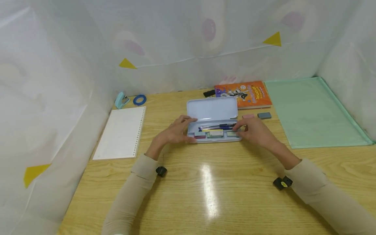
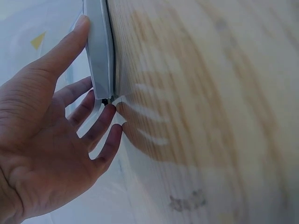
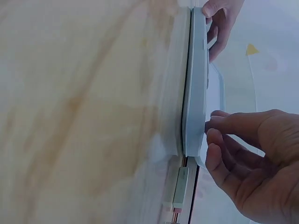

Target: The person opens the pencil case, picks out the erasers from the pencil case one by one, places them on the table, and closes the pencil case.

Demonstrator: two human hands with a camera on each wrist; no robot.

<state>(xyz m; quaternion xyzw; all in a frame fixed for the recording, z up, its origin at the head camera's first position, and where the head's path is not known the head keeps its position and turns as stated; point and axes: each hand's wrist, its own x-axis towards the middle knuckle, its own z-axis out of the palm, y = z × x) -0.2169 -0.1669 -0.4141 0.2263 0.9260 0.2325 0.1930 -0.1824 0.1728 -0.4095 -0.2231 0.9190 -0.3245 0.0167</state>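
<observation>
A pale blue pencil case (image 1: 212, 108) lies with its lid raised on the wooden table. My left hand (image 1: 177, 131) holds its left end, thumb along the front wall and fingers around toward the back. My right hand (image 1: 255, 131) is at the right end, thumb and index finger reaching in over the rim; I cannot tell whether they pinch anything. Several pens (image 1: 217, 127) lie along the back of the case. In the front compartments sit a pink-and-blue eraser (image 1: 200, 134), a white block (image 1: 215, 133) and a pale green block (image 1: 232, 134).
Behind the case lie an orange book (image 1: 255, 94) and a black object (image 1: 209, 93). Pink (image 1: 248, 116) and grey-blue (image 1: 264, 115) erasers sit to the right, beside a green translucent folder (image 1: 317, 114). At left are a notepad (image 1: 121, 133), a stapler (image 1: 121, 100) and a blue tape roll (image 1: 139, 100).
</observation>
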